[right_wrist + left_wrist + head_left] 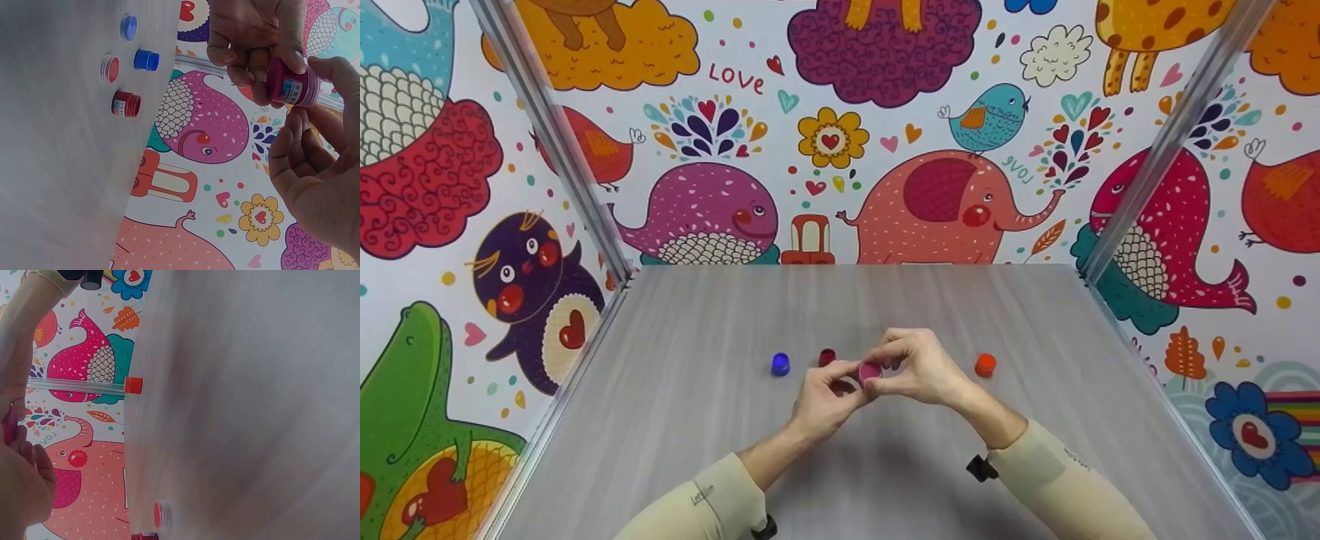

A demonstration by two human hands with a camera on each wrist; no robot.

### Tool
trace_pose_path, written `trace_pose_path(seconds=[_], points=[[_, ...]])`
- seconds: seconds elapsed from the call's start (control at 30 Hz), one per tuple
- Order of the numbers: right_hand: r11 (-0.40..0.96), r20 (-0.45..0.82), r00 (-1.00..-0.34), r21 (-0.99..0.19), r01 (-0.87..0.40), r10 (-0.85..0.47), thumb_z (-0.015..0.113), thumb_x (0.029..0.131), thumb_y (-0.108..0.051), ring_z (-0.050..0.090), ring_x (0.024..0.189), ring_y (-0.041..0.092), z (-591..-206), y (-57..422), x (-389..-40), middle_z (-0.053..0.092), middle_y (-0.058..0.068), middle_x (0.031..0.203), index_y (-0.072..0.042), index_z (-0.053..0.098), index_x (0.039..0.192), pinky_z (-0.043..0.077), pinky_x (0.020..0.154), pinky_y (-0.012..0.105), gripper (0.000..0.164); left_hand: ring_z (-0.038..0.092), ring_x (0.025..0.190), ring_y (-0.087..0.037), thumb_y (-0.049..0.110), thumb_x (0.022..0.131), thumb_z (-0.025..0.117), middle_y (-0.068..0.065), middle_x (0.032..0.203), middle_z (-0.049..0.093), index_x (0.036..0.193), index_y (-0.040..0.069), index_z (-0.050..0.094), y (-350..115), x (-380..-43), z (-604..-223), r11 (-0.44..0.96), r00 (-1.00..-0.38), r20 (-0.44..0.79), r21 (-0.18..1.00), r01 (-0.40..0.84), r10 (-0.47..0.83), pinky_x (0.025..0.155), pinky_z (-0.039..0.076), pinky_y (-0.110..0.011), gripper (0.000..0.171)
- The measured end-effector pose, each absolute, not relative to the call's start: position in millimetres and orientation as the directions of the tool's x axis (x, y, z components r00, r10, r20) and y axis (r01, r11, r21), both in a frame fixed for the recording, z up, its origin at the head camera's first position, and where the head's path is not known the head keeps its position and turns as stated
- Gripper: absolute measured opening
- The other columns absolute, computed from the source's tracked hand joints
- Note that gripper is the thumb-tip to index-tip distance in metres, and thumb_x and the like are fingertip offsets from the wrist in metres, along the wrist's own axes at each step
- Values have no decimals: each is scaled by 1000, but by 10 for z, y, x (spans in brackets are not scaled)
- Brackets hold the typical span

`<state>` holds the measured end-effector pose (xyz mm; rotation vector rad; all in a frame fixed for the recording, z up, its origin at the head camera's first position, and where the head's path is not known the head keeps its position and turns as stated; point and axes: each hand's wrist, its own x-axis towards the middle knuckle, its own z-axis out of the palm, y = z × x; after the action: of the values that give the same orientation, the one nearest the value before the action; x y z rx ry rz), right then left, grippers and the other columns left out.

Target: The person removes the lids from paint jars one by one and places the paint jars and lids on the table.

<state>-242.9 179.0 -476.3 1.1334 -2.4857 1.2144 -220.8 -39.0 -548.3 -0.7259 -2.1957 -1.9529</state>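
A small magenta paint jar [286,84] with a printed label is held up between both hands, tilted on its side in the right wrist view. My left hand [826,401] grips its body, thumb along the side. The thumb and fingers of my right hand [919,367] pinch the clear-rimmed lid [312,91] end. Beyond the hands, a dark red jar [126,104] and a blue jar [146,60] stand on the table with their lids off. A red lid [109,68] and a blue lid [128,27] lie close to them, partly hidden by my left hand in the head view.
An orange jar [985,365] stands to the right of the hands on the grey wood-grain table [697,315]. Walls printed with cartoon animals and metal frame posts [562,142] enclose the table at the back and sides.
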Motion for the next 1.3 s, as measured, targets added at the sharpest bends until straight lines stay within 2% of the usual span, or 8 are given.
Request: trace_pose_path(seconds=[0.13, 0.3, 0.47, 0.6, 0.87, 1.07, 1.3], points=[[372, 431, -687, -610, -700, -585, 93, 87, -14, 70, 82, 29, -4744, 1795, -2449, 76, 0, 90, -19, 91, 106, 58, 73, 25, 19, 74, 89, -11, 11, 93, 92, -18, 103, 83, 125, 9, 86, -391, -2224, -5464, 37, -865, 414, 896, 442, 284, 80, 64, -24, 33], [368, 415, -682, -614, -698, -602, 92, 87, -13, 71, 85, 33, -4737, 1810, -2466, 76, 0, 92, -18, 91, 108, 62, 76, 33, 21, 72, 90, -7, 11, 93, 92, -18, 103, 82, 123, 9, 86, -398, -2243, -5455, 35, -846, 436, 883, 468, 306, 81, 65, -26, 31], [361, 402, -674, -617, -700, -619, 89, 86, -11, 70, 86, 26, -4751, 1820, -2479, 76, 0, 94, -18, 91, 109, 62, 78, 34, 24, 72, 91, -7, 11, 93, 92, -18, 102, 83, 121, 8, 86, -406, -2250, -5458, 36, -842, 437, 881, 471, 318, 82, 66, -28, 29], [345, 394, -663, -624, -701, -636, 89, 86, -10, 70, 88, 27, -4753, 1821, -2491, 76, 1, 94, -17, 91, 110, 57, 76, 33, 25, 73, 92, -7, 11, 93, 93, -18, 102, 83, 119, 8, 86, -407, -2257, -5472, 38, -840, 437, 880, 473, 321, 81, 66, -27, 27], [300, 389, -622, -627, -719, -679, 84, 84, -4, 60, 90, 7, -4770, 1840, -2514, 74, 3, 96, -17, 90, 111, 45, 74, 21, 30, 73, 94, -4, 11, 93, 92, -19, 105, 83, 118, 7, 86, -421, -2246, -5510, 22, -822, 458, 869, 494, 338, 78, 64, -24, 26], [264, 430, -584, -602, -754, -688, 80, 77, 2, 57, 88, 7, -4803, 1826, -2526, 73, 8, 95, -11, 90, 108, 42, 73, 18, 35, 74, 96, -6, 9, 92, 92, -26, 106, 82, 118, 4, 86, -419, -2240, -5522, -10, -825, 452, 879, 477, 341, 81, 66, -25, 27], [258, 450, -569, -581, -771, -688, 82, 78, 2, 56, 88, 6, -4837, 1820, -2521, 74, 8, 96, -12, 90, 112, 42, 73, 17, 38, 73, 94, -2, 10, 93, 92, -19, 104, 83, 116, 7, 86, -423, -2234, -5572, 24, -831, 450, 875, 483, 326, 80, 67, -29, 25]])
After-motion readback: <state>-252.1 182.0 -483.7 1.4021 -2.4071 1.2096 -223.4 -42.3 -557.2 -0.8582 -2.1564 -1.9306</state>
